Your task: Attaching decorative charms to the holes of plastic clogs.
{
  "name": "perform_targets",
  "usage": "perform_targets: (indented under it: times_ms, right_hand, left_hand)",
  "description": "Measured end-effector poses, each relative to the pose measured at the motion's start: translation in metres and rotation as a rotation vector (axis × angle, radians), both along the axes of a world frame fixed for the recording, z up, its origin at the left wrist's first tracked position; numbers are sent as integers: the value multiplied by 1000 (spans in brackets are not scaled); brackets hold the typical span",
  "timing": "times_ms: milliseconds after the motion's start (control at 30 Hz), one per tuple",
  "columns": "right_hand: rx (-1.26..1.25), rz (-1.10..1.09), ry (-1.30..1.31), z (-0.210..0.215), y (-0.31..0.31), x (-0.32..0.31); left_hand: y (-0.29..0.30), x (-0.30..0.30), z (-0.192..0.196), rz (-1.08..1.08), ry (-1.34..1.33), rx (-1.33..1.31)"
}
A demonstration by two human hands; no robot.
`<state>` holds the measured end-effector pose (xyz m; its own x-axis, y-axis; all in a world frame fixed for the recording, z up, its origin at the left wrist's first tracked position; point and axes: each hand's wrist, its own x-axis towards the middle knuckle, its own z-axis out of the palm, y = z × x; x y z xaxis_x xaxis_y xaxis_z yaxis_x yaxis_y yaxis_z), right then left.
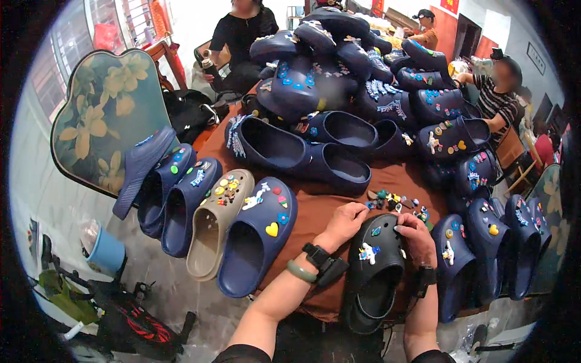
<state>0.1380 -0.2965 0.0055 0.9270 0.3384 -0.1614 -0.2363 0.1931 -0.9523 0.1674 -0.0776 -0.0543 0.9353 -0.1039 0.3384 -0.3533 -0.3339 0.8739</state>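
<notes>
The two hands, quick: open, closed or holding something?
Left hand: fingers bunched beside the loose charms; any hold cannot be told.
Right hand: curled, touching the black clog; grip unclear.

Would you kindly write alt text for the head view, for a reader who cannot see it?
A person's right hand touches a black, charm-decorated rubbery clog; the left hand is beside small colourful charms on a brown cloth. Behind rises a heap of navy-blue clogs; one beige clog lies to the left.
</notes>
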Motion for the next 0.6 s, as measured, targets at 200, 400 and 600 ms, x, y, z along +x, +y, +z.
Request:
perform_targets:
  times_ms: [200, 400, 600]
  right_hand:
    - [-6, -26, -66, -8, 0, -2]
    - [-94, 13, -186, -17, -14, 6]
    - [-36, 19, -90, -15, -16, 10]
  left_hand:
    - [-3, 0, -4, 1, -15, 16]
    - [-2, 4, -2, -57, 8, 9]
    - [1, 7, -2, -94, 52, 3]
